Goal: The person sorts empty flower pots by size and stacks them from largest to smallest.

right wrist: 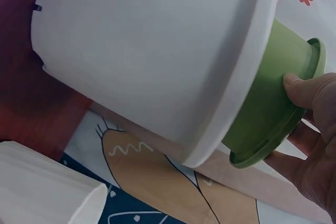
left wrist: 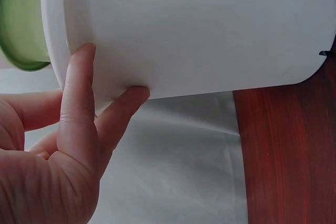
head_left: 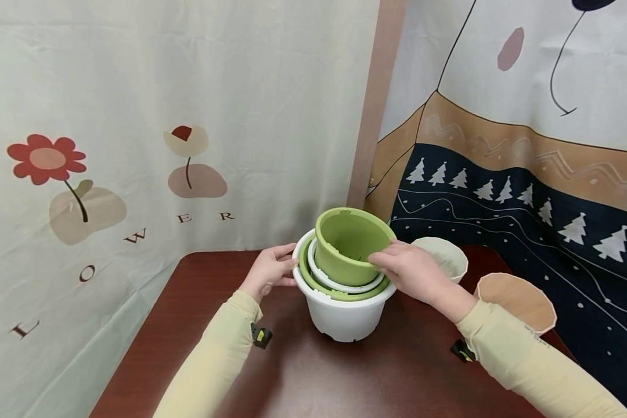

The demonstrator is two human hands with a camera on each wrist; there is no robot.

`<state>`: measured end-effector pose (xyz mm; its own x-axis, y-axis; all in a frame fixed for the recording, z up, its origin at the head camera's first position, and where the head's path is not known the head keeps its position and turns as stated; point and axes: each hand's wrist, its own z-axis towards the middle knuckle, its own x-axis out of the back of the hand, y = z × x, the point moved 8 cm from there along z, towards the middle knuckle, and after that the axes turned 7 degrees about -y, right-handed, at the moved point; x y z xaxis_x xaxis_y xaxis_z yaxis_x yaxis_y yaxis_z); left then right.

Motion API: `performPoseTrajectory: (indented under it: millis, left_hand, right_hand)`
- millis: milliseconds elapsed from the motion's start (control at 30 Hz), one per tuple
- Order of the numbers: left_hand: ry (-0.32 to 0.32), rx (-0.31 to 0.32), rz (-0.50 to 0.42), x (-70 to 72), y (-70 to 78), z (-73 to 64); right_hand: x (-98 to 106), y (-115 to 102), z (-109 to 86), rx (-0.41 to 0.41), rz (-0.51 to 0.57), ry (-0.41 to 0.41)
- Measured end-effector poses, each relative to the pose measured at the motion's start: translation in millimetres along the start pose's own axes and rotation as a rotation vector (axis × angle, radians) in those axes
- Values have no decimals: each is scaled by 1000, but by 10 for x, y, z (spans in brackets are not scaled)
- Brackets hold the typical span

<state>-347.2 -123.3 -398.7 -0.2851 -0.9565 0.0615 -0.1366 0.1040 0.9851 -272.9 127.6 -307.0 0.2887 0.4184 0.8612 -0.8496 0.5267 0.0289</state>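
Observation:
A stack of nested flowerpots stands on the table. Outermost is a large white flowerpot (head_left: 345, 317), holding a green flowerpot (head_left: 305, 268) and a smaller white flowerpot (head_left: 320, 277). The top, smaller green flowerpot (head_left: 339, 264) sits tilted and rises above the others. My right hand (head_left: 410, 273) grips its rim; in the right wrist view the thumb (right wrist: 299, 87) presses its outer wall. On the other side, my left hand (head_left: 270, 270) touches the large white pot near its rim. Its fairly straight fingers (left wrist: 79, 98) lie against the outer wall in the left wrist view.
Behind my right hand stands a whitish faceted container (head_left: 451, 255). A peach-coloured faceted container (head_left: 517, 299) is nearer the right edge. The dark red-brown table (head_left: 198, 325) meets a printed curtain (head_left: 271, 116) at the back and a patterned cloth (head_left: 564, 255) at the right.

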Motion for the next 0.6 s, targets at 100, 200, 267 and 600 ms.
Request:
performPoseTrajectory:
  millis: [100, 200, 267, 600]
  left_hand:
    - [2, 3, 1, -2, 5, -10]
    - [2, 5, -6, -6, 10, -17]
    - [0, 3, -10, -9, 13, -21]
    - [-7, 1, -17, -15, 13, -27]
  right_hand:
    - [-42, -22, -4, 9, -10, 1]
    - [-81, -34, -1, 10, -18, -5]
    - [-111, -37, 0, 10, -23, -11]
    - [-229, -59, 0, 10, -39, -48]
